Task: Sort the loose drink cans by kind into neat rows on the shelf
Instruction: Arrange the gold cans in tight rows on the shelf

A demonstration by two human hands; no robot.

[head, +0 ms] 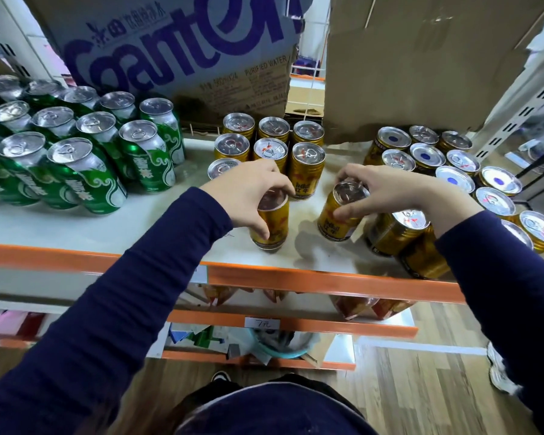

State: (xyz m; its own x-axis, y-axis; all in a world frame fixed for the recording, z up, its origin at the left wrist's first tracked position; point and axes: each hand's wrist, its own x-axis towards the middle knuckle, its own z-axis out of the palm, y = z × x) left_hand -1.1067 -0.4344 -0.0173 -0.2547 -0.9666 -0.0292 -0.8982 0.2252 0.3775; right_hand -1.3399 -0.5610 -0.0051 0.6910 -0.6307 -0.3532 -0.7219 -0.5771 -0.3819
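The left hand (245, 196) covers part of its gold can (274, 224), and the green cans (0, 183) run off the left edge.

Gold cans (307, 171) with silver tops by my hands (248, 196); green-and-white cans (85, 177) left; orange-edged white shelf (327, 282).

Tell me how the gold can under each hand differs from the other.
The left can stands upright on the shelf; the right can looks tilted, its top leaning right. The left hand hides most of the left can's lid, while the right can's silver lid shows under the right hand. Both are gold cans of one kind, gripped from above.
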